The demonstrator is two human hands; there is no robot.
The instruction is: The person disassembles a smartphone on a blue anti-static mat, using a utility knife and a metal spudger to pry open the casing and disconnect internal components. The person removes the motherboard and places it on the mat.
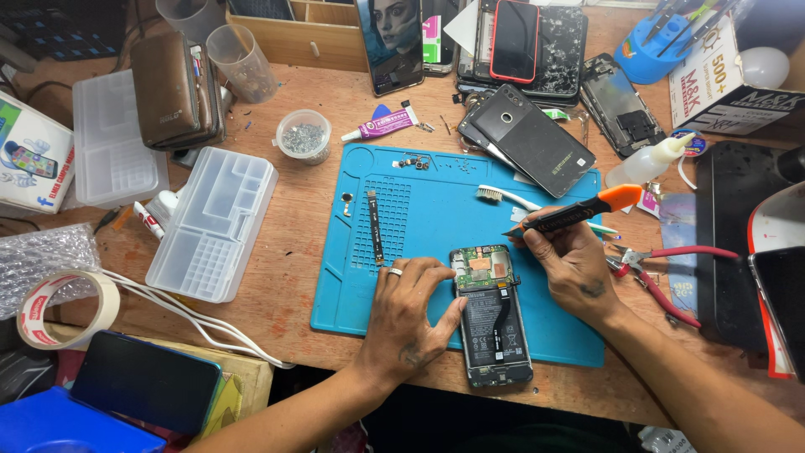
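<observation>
Left hand lies spread, steadying the opened phone (back cover off) near the table's front edge; right hand pinches a screwdriver.

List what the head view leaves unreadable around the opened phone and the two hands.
- Screwdriver tip: too small; contact with the phone unclear.
- Phone's left edge: covered by the left hand.
- Right hand fingertips: curled under, hidden.
- Screws on the mat: too small to count.

A white carton stands at the top right; a white phone box lies far left; a lit phone screen leans top centre.
</observation>
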